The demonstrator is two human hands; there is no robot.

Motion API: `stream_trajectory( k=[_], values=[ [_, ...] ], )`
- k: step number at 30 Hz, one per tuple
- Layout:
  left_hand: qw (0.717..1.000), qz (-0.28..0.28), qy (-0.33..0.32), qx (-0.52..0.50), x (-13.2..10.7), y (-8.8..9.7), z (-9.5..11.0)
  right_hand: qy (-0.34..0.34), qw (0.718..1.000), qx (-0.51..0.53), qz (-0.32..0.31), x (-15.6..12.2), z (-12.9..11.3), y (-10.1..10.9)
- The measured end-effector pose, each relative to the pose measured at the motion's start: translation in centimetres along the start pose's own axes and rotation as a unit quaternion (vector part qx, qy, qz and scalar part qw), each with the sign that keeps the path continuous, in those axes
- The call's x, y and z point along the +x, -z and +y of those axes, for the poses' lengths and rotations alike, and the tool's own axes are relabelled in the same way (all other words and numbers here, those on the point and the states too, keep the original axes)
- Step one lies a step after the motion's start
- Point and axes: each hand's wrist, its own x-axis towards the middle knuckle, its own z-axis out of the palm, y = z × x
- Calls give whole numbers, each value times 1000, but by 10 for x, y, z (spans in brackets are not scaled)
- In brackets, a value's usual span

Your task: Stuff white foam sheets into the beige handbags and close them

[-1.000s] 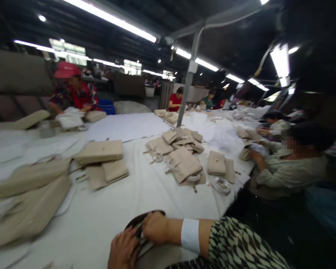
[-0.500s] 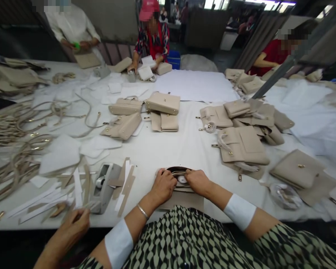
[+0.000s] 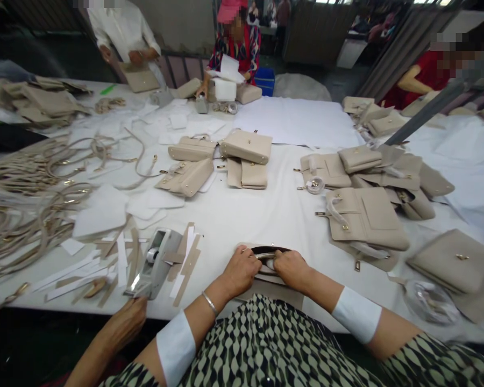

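Observation:
A beige handbag (image 3: 287, 296) lies close to my body at the table's near edge, its dark-lined mouth held apart. My left hand (image 3: 242, 272) is closed on the left side of the bag's mouth, fingers curled over the rim. On the right side, my right hand (image 3: 293, 271) grips the rim with its fingertips dipped inside. Between the hands, a pale, shiny item shows in the opening; its kind is unclear. Part of the bag is hidden under my hands and against my patterned top.
A co-worker's hand (image 3: 131, 318) touches a grey tape dispenser (image 3: 167, 263) at my left. Paper and leather strips (image 3: 185, 263) lie beside it. Beige straps (image 3: 36, 209) heap at far left. Finished-looking bags (image 3: 365, 217) pile at right; more bags (image 3: 246, 146) lie ahead. A slanted metal post (image 3: 423, 110) stands right.
The view has shifted slightly. The co-worker's hand at left has moved onto the tape dispenser's front end. Both my hands stay at the handbag's mouth, the right one reaching slightly deeper.

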Motion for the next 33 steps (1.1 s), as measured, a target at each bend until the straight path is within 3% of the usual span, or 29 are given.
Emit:
stream_trajectory(
  k=[3,5,8,11,15,19,27,33],
  values=[
    [1000,6,-22,0,0,-1,-5,-31,999,10,23,-17,9,-8],
    [1000,12,-28,-2,0,-2,-7,-59,995,34,71,-32,9,-11],
    [999,19,-31,-5,-3,-4,-8,-90,983,59,151,-48,0,-12],
    [999,26,-40,-9,-5,-7,-8,-112,975,47,188,-44,-16,-12],
    [996,74,-45,-13,-6,-10,-9,-146,975,34,165,-19,-29,-12],
    [989,147,2,-26,-4,-12,-13,-177,974,58,130,-3,-27,-16],
    [990,138,1,-10,-2,-15,-16,-127,983,74,107,-12,-20,-26],
    [985,172,-29,-21,2,-20,-13,-218,968,87,83,-8,-18,-19]
  ],
)
